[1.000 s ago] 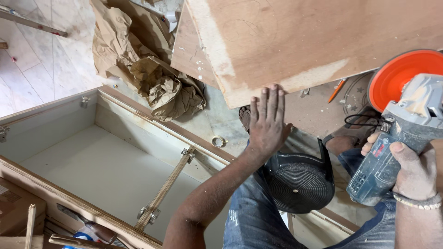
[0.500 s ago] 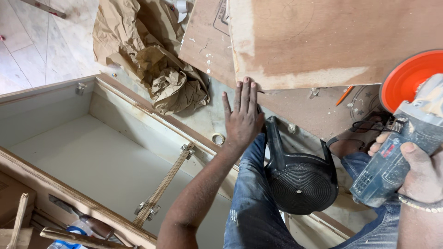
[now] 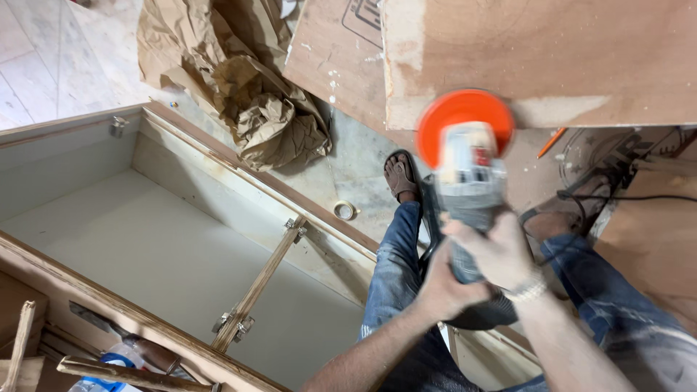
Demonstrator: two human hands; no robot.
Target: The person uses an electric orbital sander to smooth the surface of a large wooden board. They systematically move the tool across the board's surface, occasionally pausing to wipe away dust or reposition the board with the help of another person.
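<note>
A grey-blue angle grinder (image 3: 468, 185) with an orange disc (image 3: 465, 120) is held up in front of me, its disc near the edge of a brown plywood board (image 3: 552, 58). My right hand (image 3: 501, 250) grips the grinder's body from the right. My left hand (image 3: 443, 290) clasps it from below. A black round object (image 3: 479, 316) rests on my lap under the hands, mostly hidden. My legs in blue jeans (image 3: 396, 283) stretch forward, and a sandalled foot (image 3: 401, 176) rests on the floor.
An open wooden cabinet box (image 3: 167, 247) with a cross brace (image 3: 258, 287) lies at left. Crumpled brown paper (image 3: 239, 94) sits behind it. A tape roll (image 3: 345, 210) lies on the floor. A black cable (image 3: 617, 196) and an orange pencil (image 3: 552, 142) are at right.
My left hand has left the board's edge and come down onto the grinder. My right hand has swung the grinder from the far right to the middle, in front of the board.
</note>
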